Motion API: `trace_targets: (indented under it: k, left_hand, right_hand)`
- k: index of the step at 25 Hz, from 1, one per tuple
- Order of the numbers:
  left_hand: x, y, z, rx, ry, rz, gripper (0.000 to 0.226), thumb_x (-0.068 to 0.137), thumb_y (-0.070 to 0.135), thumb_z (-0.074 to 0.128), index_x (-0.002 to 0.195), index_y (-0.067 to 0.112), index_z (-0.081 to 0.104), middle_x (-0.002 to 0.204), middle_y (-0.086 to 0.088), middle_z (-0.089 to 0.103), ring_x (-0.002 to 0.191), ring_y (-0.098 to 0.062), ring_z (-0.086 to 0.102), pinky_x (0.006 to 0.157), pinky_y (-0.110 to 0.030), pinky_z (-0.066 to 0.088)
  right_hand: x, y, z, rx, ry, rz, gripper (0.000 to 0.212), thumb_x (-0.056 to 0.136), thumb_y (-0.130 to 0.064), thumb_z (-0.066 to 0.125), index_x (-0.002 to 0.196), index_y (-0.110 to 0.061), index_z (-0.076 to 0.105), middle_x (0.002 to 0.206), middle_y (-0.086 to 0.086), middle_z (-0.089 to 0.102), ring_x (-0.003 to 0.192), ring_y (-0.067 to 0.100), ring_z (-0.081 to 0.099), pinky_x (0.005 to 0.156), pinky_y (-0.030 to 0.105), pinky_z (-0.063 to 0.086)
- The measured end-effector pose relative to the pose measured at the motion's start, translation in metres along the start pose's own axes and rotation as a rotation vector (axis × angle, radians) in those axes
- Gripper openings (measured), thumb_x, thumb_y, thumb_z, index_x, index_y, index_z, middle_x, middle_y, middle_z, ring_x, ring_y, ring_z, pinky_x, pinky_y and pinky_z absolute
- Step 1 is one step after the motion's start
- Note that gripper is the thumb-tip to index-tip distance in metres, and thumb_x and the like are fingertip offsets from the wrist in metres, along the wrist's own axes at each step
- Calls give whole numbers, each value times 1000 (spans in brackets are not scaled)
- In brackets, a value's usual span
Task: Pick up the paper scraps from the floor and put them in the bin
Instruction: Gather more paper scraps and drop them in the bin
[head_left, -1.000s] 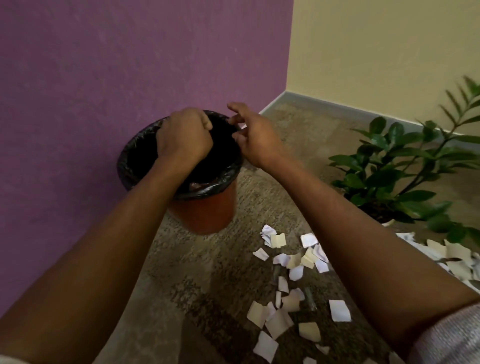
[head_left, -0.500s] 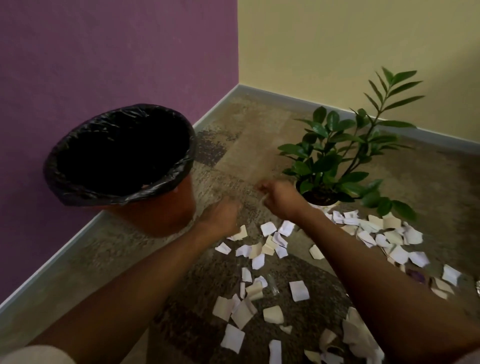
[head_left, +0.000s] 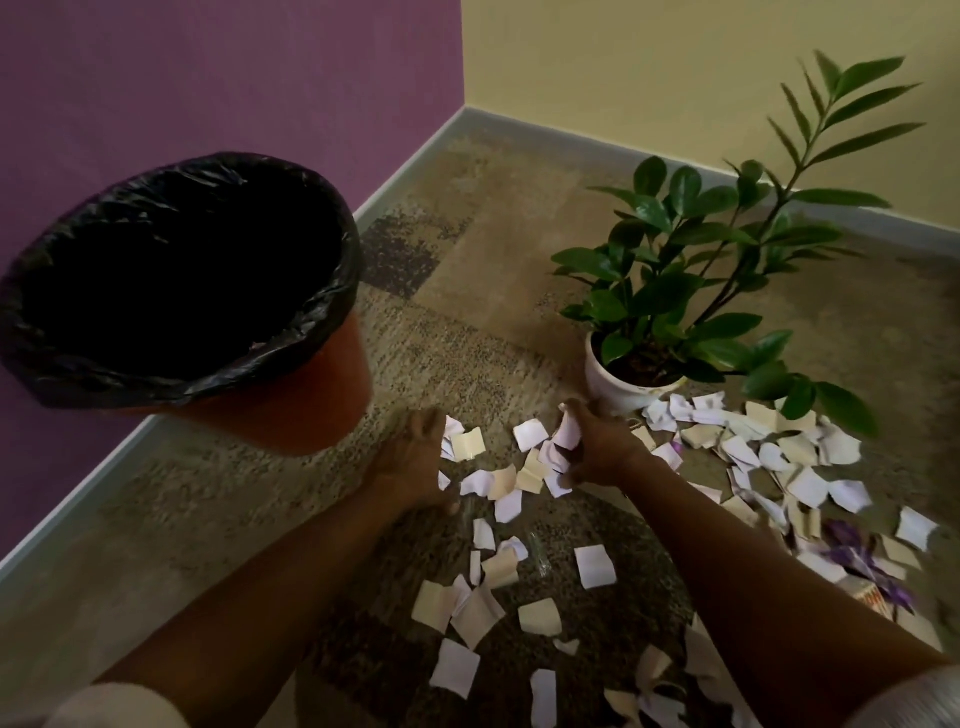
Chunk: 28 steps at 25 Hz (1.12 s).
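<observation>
Orange bin (head_left: 291, 410) upright at left, mouth facing up. Right hand (head_left: 597, 447) grips paper scraps (head_left: 566, 434). Left hand (head_left: 415, 467) on scraps, grip unclear.

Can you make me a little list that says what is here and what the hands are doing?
bin: orange, black bag inside, by the purple wall
paper scraps: lots scattered on the carpet
plant: in a white pot, beside the scraps
left hand: down among the scraps, grip unclear
right hand: holds a bunch of scraps

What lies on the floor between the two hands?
Between the left hand and right hand, the head view shows loose paper scraps on carpet.
</observation>
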<state>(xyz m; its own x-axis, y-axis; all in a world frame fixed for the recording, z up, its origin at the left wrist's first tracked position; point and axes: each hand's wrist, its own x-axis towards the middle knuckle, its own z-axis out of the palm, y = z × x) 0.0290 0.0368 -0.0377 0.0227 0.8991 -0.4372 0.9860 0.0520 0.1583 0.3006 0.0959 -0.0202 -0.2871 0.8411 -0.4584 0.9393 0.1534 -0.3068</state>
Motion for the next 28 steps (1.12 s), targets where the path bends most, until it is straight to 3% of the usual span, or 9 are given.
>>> trace_targets:
  k: [5,7,10,14,17,19,21,25,28]
  left_hand:
    - [11,18,-8,-72,-53,97,121,47,48,90,145,20,25,142,-11,21,121,-37,45,90,-44,50]
    - [10,30,-8,-33,-77,121,118,45,50,90,142,18,30,142,-12,21,122,-37,43,93,-46,48]
    - [4,43,-2,-13,-41,185,101,49,48,88,131,17,39,133,-9,29,118,-33,43,89,-36,45]
    - [-7,53,13,-70,-27,217,85,60,39,87,127,13,41,136,-12,33,116,-36,48,88,-40,48]
    - [-13,60,19,-89,-45,193,77,71,28,80,134,11,39,137,-14,40,124,-35,44,98,-40,42]
    - [-15,63,19,-153,-47,178,57,78,22,72,127,9,46,130,-13,52,124,-31,46,102,-39,39]
    - [-18,64,13,-235,-1,135,39,80,17,69,115,6,54,120,-13,59,117,-28,51,96,-34,39]
    - [-23,64,-13,-300,96,152,28,75,11,71,102,7,63,104,-11,69,102,-28,62,87,-20,37]
    - [-21,59,-49,-275,106,111,29,71,22,76,94,11,63,100,-11,69,94,-30,65,78,-27,51]
  right_hand:
    - [14,-18,6,-97,-2,-69,109,52,-47,88,140,-28,26,141,16,38,131,40,36,105,51,35]
    - [12,-24,12,-67,-10,-73,113,50,-42,90,142,-32,26,142,13,32,126,43,40,99,50,41]
    - [5,-32,23,-11,-12,-99,113,52,-32,91,145,-29,28,144,13,27,124,41,40,99,48,44]
    - [-10,-44,37,21,49,-152,81,66,-23,81,136,-17,42,132,12,38,112,35,51,91,40,50]
    - [-23,-57,48,68,84,-147,49,83,-21,64,130,-15,49,128,11,42,106,32,56,89,34,50]
    - [-30,-65,52,161,113,-102,35,87,-22,59,122,-16,56,125,10,46,103,30,58,88,32,49]
    - [-35,-73,51,254,145,-78,23,86,-20,58,109,-16,64,117,9,53,101,28,59,84,28,48]
    - [-32,-85,34,229,148,-84,18,81,-12,61,96,-13,70,102,15,65,94,30,63,73,26,43]
    - [-26,-98,3,227,125,-91,22,74,-10,70,96,-13,70,100,12,70,95,27,65,77,26,46]
